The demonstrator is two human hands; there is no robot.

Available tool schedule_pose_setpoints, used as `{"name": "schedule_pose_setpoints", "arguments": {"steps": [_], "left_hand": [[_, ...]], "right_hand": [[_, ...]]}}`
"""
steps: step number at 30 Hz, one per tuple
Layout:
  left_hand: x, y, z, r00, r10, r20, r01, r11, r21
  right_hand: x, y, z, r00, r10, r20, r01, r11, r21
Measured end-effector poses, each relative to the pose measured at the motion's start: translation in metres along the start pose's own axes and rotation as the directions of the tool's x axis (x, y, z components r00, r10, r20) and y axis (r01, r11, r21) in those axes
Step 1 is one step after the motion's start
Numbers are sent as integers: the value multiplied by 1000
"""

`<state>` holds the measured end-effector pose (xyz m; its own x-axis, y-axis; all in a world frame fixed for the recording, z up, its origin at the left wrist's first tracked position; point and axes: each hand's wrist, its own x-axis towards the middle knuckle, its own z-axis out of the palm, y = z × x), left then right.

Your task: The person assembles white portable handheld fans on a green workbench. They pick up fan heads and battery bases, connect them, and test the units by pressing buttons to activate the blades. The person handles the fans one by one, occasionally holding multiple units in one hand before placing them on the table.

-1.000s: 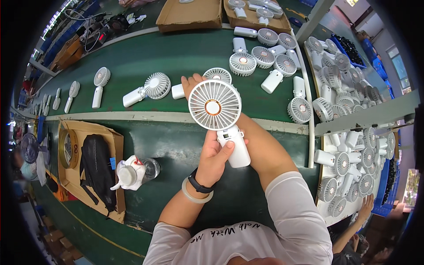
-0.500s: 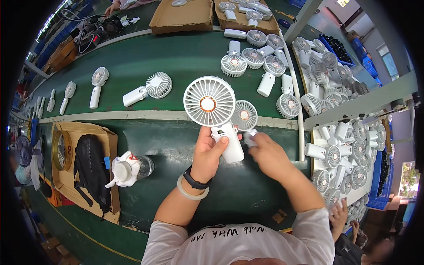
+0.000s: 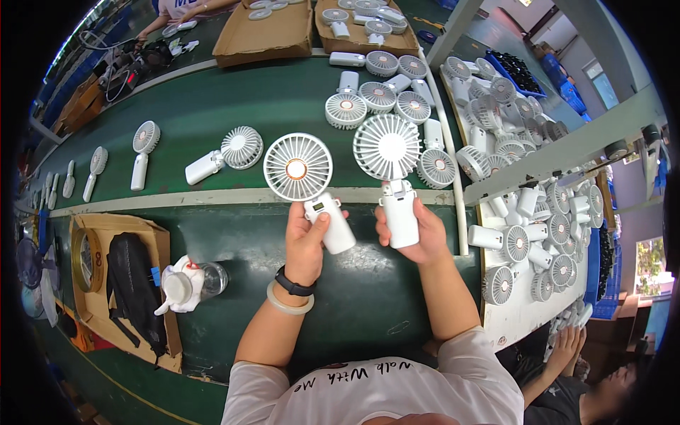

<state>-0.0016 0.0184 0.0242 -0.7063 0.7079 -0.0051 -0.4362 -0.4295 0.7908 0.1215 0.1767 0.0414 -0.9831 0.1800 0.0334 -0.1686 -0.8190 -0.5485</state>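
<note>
My left hand (image 3: 306, 237) is closed around the handle of a white handheld fan (image 3: 298, 167), its round grille with an orange-ringed hub toward me and a small dark display on the handle. In my right hand (image 3: 422, 232) is a second white handheld fan (image 3: 387, 147), held upright by its handle with the plain white hub of its grille in view. The two fans are side by side and apart, over the near edge of the green belt. Fingers partly hide both handles.
More fans lie along the green conveyor belt (image 3: 191, 99), bunched at its right end. A white table (image 3: 520, 319) at right carries many fans, with another person's hands (image 3: 564, 348) beside it. At left are a cardboard box (image 3: 157, 244) with a black pouch, and a cloth-wrapped bottle (image 3: 212, 280).
My right hand has raised its fan from beside and behind the left one to upright, turning its other side toward me. My left hand's fan has shifted left. The view has shifted slightly.
</note>
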Motion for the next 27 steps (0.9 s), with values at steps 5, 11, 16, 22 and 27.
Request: {"name": "schedule_pose_setpoints", "arguments": {"steps": [5, 11, 16, 22, 27], "left_hand": [[3, -8, -8, 996, -41, -81, 41, 999, 4], [1, -5, -4, 992, -108, -69, 108, 994, -11], [2, -14, -13, 986, -144, -78, 150, 986, 72], [-3, -17, -17, 983, -184, 23, 184, 982, 31], [-3, -19, -15, 984, -161, 73, 168, 981, -101]], "right_hand": [[18, 1, 5, 999, -5, 38, 1, 994, 108], [28, 6, -1, 982, 19, 188, -19, 1000, -1], [28, 21, 2, 955, -215, -204, 40, 775, -631], [31, 20, -9, 946, -214, -243, 13, 775, -632], [33, 22, -19, 939, -214, -269, 17, 811, -585]]}}
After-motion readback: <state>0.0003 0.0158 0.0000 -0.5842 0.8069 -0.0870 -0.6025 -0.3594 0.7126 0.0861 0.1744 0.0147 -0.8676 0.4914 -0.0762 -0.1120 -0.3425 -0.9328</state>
